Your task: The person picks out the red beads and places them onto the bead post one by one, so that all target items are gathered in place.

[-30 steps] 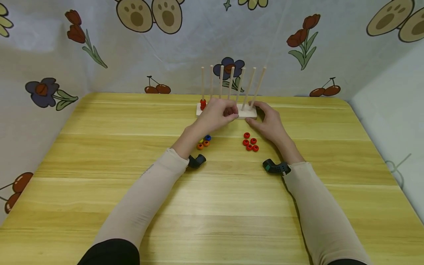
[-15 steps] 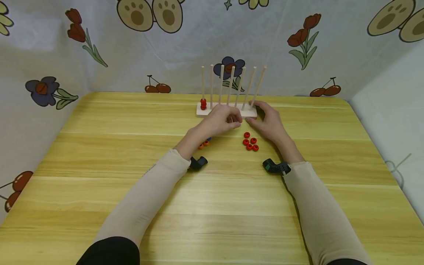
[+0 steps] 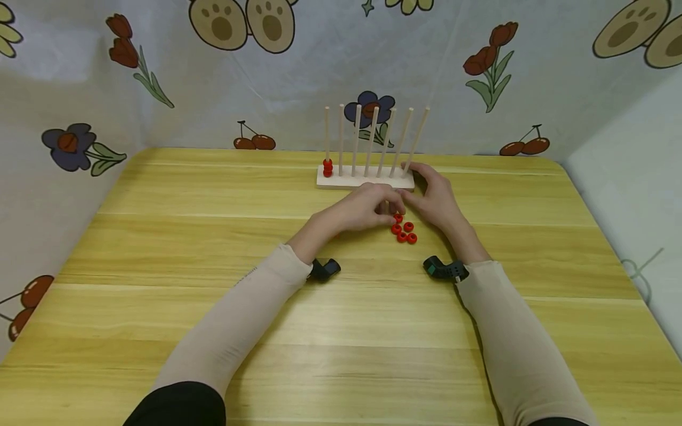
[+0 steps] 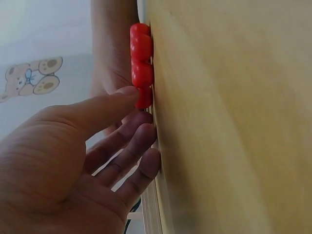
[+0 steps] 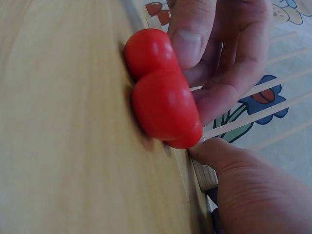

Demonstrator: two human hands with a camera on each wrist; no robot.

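Observation:
In the head view my left hand [image 3: 367,207] is at the upper left of a small group of red beads [image 3: 408,226]. The left wrist view has its thumb tip [image 4: 129,91] right at the nearest red bead [image 4: 144,97], the fingers loosely bent and spread below. A wooden peg rack [image 3: 367,182] with several upright pegs stands at the back. On its leftmost peg sit stacked red beads [image 3: 327,168]. My right hand [image 3: 434,195] grips the rack's right end, thumb in front and index finger behind. In the right wrist view that thumb [image 5: 214,151] presses the base edge.
Black wrist cameras [image 3: 326,270] are worn on both wrists, close over the light wood table [image 3: 341,331]. A patterned cloth [image 3: 298,89] hangs directly behind the table's far edge. The left forearm and hand cover the spot left of the red beads.
My left hand has come from the rack toward me and to the right, down to the red beads. It now hides the orange and blue beads. My right hand has stayed on the rack.

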